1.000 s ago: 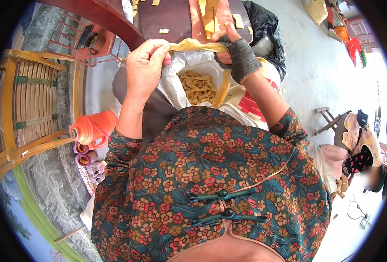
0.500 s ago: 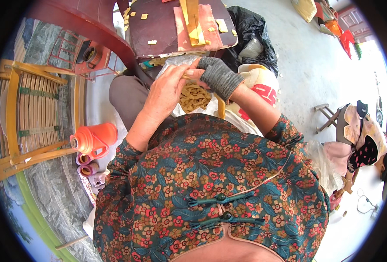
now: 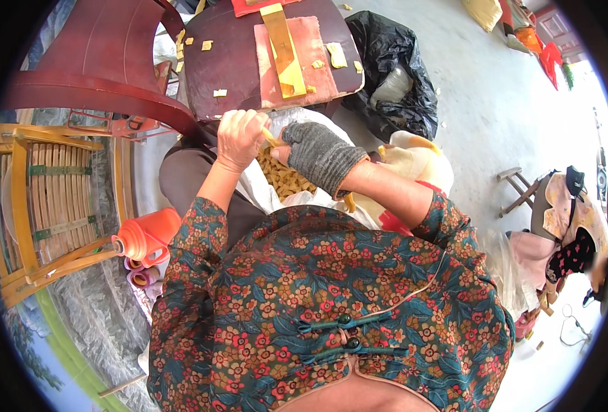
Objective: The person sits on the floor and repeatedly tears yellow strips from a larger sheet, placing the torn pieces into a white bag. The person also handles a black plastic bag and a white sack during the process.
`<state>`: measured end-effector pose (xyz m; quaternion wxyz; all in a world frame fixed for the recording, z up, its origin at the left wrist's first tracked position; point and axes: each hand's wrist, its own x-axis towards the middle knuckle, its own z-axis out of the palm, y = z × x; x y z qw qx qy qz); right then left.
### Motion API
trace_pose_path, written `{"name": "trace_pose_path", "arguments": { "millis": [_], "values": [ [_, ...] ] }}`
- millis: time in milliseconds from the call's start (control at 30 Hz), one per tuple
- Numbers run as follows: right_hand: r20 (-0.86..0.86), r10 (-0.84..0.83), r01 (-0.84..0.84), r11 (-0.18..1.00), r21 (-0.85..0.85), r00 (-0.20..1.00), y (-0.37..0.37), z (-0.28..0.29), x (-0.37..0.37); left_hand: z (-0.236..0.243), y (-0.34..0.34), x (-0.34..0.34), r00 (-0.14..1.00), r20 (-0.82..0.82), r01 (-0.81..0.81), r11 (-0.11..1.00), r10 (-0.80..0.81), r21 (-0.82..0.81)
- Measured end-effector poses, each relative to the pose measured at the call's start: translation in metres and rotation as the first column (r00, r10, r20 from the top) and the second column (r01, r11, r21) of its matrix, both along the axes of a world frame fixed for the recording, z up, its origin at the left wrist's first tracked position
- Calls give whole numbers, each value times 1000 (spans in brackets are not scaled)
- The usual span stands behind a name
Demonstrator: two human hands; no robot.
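A narrow yellow strip stretches between my two hands, its material too small to tell. My left hand, bare, is closed in a fist around the far-left end. My right hand, in a grey fingerless knit glove, pinches the other end between thumb and fingers. Below them a white bag lies open in my lap, holding many small yellow folded pieces. Just beyond my hands is a dark red seat with a pink cloth and a long folded yellow band on it.
A black plastic bag stands right of the seat. At left are a dark red chair arm, an orange thermos and a wooden slatted chair. Another person sits at far right near a small stool.
My hands have drawn apart from being pressed together, and the yellow strip now shows between them. My left hand has curled into a fist. The view has shifted slightly.
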<state>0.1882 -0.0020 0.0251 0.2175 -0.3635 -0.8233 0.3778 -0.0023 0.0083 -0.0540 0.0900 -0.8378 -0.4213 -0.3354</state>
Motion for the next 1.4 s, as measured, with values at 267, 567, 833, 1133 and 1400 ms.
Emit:
{"name": "trace_pose_path", "arguments": {
  "millis": [267, 567, 833, 1133, 1400],
  "values": [
    [365, -123, -93, 849, 521, 923, 89, -47, 35, 24, 28, 26, 303, 805, 696, 458, 510, -552],
    [145, -210, 98, 830, 549, 967, 117, -70, 31, 42, 61, 40, 744, 521, 66, 731, 418, -680],
    [26, -379, 358, 891, 278, 925, 124, -44, 21, 33, 85, 27, 421, 776, 515, 581, 469, -630],
    [410, -344, 307, 939, 155, 845, 133, -65, 15, 4, 101, 25, 774, 349, -63, 613, 528, -788],
    [41, -248, 212, 894, 394, 968, 77, -36, 29, 7, 22, 30, 873, 355, -12, 743, 335, -670]
  ]
}}
